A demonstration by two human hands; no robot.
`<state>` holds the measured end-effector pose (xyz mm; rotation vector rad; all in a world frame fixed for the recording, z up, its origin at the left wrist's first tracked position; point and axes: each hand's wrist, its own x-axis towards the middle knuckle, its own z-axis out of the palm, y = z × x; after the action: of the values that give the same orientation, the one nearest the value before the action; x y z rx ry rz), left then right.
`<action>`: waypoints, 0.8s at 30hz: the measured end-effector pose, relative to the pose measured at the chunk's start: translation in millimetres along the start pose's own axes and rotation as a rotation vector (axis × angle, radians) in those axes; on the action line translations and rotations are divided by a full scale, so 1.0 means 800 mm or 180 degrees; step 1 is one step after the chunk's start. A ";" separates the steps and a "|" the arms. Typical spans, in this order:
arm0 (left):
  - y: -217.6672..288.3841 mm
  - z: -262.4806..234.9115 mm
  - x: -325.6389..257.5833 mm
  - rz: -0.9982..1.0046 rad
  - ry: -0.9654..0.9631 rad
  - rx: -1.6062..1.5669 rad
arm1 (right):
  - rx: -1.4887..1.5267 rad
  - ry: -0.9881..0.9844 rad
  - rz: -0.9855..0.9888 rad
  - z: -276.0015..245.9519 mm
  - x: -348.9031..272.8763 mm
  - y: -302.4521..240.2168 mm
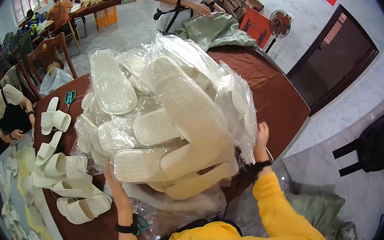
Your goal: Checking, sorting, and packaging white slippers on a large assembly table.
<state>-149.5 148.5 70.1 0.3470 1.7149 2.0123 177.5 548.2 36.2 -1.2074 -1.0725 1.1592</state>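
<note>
Grip I cannot tell; left hand (112,177) and right hand (261,136) flank bagged slippers (185,102), the topmost's long axis slanting far-left to near-right, all whitish, woven-textured.

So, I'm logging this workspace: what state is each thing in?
Slipper pile: heaped, bagged
Loose slippers: unbagged
Left hand: against the pile, partly hidden
Right hand: at the pile's right edge
Far scissors: lying down, blades unclear
Near scissors: only handles showing
Door: apparently shut
Fan: spinning or still, unclear
</note>
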 end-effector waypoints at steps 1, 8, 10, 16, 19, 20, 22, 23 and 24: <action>0.010 -0.004 0.000 0.0264 0.0117 0.0076 | 0.0595 0.0408 -0.0140 0.036 -0.058 -0.061; 0.043 0.026 0.010 0.0271 0.0069 -0.0330 | -0.2468 -0.1590 -0.2917 0.055 -0.089 -0.090; 0.045 0.027 0.016 0.0065 0.0021 -0.0308 | -0.3179 -0.1914 -0.2806 0.056 -0.076 -0.066; -0.087 -0.035 0.113 0.1812 -0.0873 0.0329 | -0.2549 -0.2278 -0.2617 0.031 0.032 0.020; -0.039 -0.018 0.061 0.1237 -0.0723 0.0641 | -0.0392 -0.2903 -0.0711 0.016 -0.016 -0.061; -0.009 -0.005 0.038 0.0998 -0.0642 0.0781 | -0.0264 -0.2538 -0.0245 0.031 -0.068 -0.106; 0.036 0.027 0.015 0.0649 -0.0623 0.0890 | -0.0129 -0.1924 -0.0136 0.015 -0.080 -0.133; 0.034 0.023 0.011 0.0676 -0.0596 0.0888 | -0.0076 -0.1763 -0.0356 -0.010 -0.039 -0.099; 0.036 0.015 0.000 0.0419 -0.0463 0.0811 | -0.0060 -0.1821 -0.0336 -0.009 -0.047 -0.091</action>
<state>-149.4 155.9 100.6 0.6905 1.9003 1.8066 185.8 509.9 108.1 -0.8323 -1.5524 1.4548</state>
